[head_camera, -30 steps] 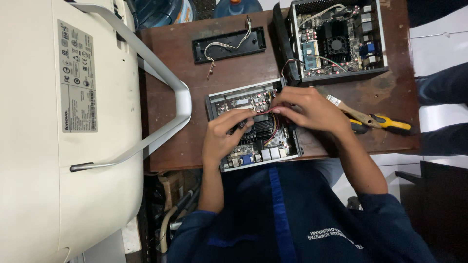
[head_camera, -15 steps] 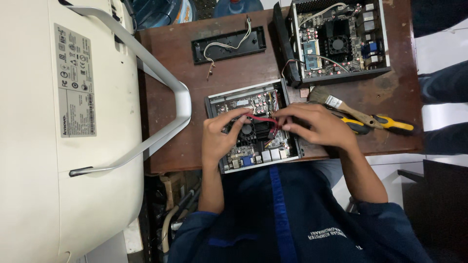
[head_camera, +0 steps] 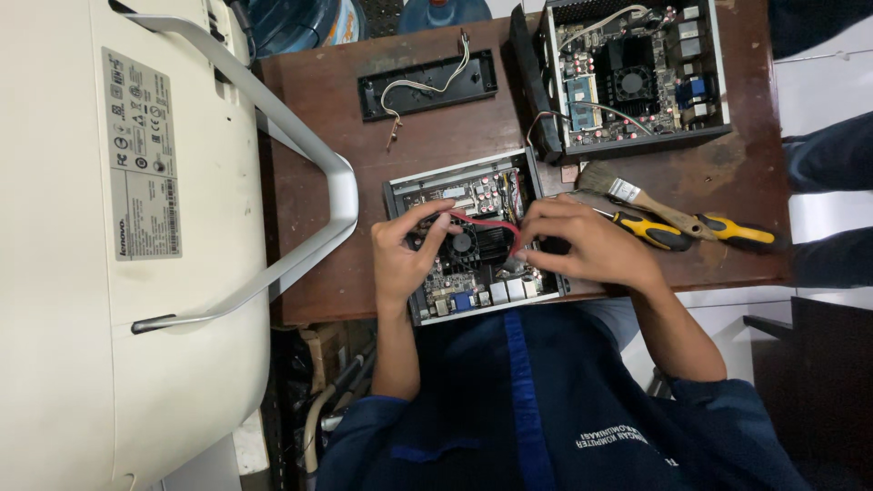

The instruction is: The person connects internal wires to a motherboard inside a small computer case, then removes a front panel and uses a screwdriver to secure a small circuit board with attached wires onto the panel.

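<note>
Both hands work over the small open computer case (head_camera: 473,238) that lies near the front edge of the brown bench (head_camera: 318,155). A thin red cable (head_camera: 482,221) arcs across the case's black heatsink and fan. The left hand (head_camera: 405,250) pinches one end of this cable between thumb and fingertips at the case's left side; the right hand (head_camera: 587,241) closes its fingers on the other end at the case's right side, near the wall. Each grip is nearly shut, holding only the cable.

The cable looks light, soft and easily bent; its ends and the board under it look fragile, so hold is best taken at the stiff ends, not mid-length.

Just right of the case lie a paintbrush (head_camera: 637,195) and yellow-handled screwdrivers (head_camera: 691,232). Behind the case to the right stands a second open case (head_camera: 637,73) with its board exposed; behind it to the left lies a black panel (head_camera: 427,84) with a trailing wire. Far left of the case is a white monitor back (head_camera: 118,245) with a grey stand.

Compared with half a second ago, the hands have drawn slightly apart, the right hand has moved rightward, and the red cable shows stretched in a longer arc.
</note>
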